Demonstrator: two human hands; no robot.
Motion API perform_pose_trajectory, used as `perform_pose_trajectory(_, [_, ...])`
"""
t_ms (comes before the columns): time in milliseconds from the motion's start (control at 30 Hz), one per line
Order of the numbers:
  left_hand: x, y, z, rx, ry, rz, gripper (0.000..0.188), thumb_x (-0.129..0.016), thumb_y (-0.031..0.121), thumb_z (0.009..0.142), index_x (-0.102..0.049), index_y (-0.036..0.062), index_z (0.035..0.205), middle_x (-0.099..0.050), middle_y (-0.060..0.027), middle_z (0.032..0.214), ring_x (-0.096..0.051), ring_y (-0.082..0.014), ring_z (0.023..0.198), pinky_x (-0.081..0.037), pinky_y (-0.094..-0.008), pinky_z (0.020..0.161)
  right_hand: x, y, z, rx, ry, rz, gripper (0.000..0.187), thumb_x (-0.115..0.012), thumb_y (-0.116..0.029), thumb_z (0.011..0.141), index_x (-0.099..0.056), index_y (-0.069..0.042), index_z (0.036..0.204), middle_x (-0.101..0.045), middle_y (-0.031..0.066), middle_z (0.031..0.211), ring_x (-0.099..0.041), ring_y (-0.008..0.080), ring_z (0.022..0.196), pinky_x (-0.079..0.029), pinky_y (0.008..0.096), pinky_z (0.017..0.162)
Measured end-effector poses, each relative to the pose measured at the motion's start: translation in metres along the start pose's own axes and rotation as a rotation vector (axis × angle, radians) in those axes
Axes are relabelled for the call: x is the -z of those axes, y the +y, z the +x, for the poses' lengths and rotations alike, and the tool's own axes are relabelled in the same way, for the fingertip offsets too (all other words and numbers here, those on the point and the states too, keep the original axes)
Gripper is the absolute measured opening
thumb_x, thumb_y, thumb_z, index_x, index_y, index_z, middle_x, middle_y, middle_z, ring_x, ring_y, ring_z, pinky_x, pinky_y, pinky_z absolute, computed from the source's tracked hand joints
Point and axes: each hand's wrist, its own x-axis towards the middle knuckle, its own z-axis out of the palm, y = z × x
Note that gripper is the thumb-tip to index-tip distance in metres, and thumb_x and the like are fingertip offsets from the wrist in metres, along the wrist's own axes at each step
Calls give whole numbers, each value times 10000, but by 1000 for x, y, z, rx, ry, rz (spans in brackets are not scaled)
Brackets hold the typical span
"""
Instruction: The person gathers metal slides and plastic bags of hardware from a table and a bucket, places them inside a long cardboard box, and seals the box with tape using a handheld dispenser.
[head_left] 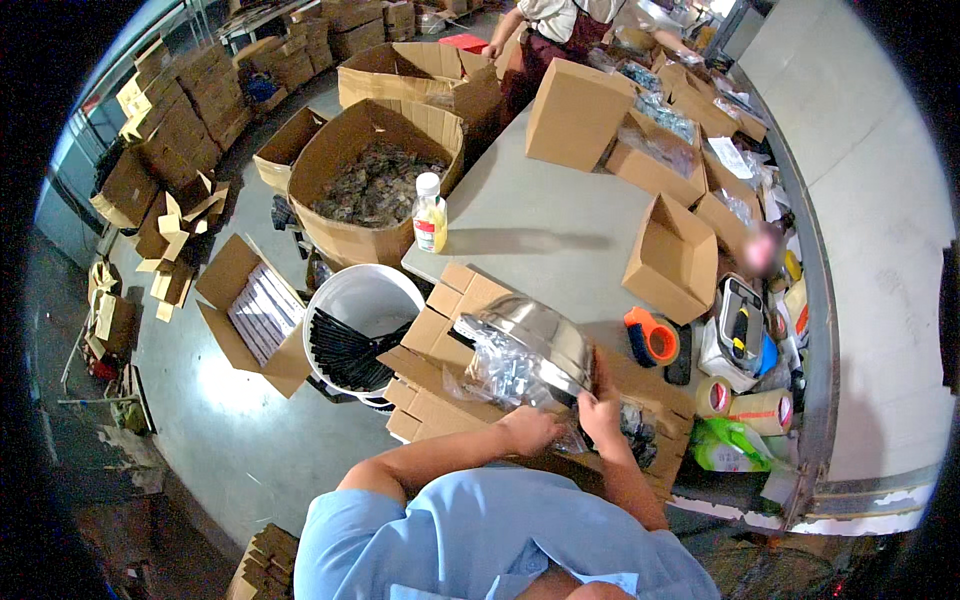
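Note:
A shiny metal bowl [535,335] is tipped on its side over the near edge of the table. My right hand [600,415] is closed on the bowl's rim. Small silvery metal parts [500,365] lie at the bowl's mouth, in and around a crumpled clear plastic bag [569,437]. Beside that bag my left hand [533,430] has its fingers curled, apparently gripping its edge; the fingertips are partly hidden. Flattened cardboard [425,385] lies under the bowl and the parts. Dark small pieces in plastic [637,435] rest to the right of my right hand.
A white bucket [365,285] holding black strips stands left. A capped bottle [430,215] is at the table's left corner. An orange tape dispenser [652,337], tape rolls [760,410] and an open carton [672,258] lie right. Another person [570,30] stands at the far end.

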Motion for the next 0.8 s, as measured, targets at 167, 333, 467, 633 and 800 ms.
perform_pose_trajectory(167, [17, 5, -8, 51, 1, -50, 228, -465, 178, 842, -627, 74, 964, -637, -135, 890, -652, -318, 768, -535, -432, 626, 49, -45, -8, -5, 74, -78, 570, -486, 38, 792, -360, -31, 1343, -463, 185, 1306, -448, 285, 1218, -356, 334, 989])
perform_pose_trajectory(333, [12, 1, -7, 35, 2, -52, 287, -554, 173, 748, -608, 75, 1012, -636, -124, 922, -644, -309, 821, -516, -453, 708, 83, -50, 10, -72, 86, 49, 568, -498, 63, 781, -401, -51, 1329, -505, 160, 1283, -486, 266, 1189, -373, 325, 977])
perform_pose_trajectory(467, [-13, -5, -2, -34, 112, -17, 398, -609, 165, 658, -600, 86, 1048, -627, -114, 984, -634, -286, 870, -464, -461, 823, 75, 11, 60, -486, 127, 70, 404, -481, -63, 841, -427, -1, 1237, -569, 123, 1078, -576, 172, 942, -479, 286, 767])
perform_pose_trajectory(633, [-13, -10, 0, -90, 164, -48, 491, -606, 165, 656, -563, 82, 1139, -613, -122, 1022, -635, -289, 859, -460, -454, 818, 19, 70, 135, -706, 229, 793, 311, -507, -88, 835, -479, -41, 1142, -590, 82, 1001, -594, 176, 819, -536, 335, 647])
perform_pose_trajectory(800, [-13, -10, 3, -54, 53, -102, 551, -616, 164, 657, -523, 68, 1192, -616, -135, 992, -636, -293, 853, -485, -431, 778, -18, 91, 167, -834, 219, 1215, 306, -610, -179, 850, -476, -54, 1095, -536, 68, 1025, -546, 169, 880, -525, 310, 666])
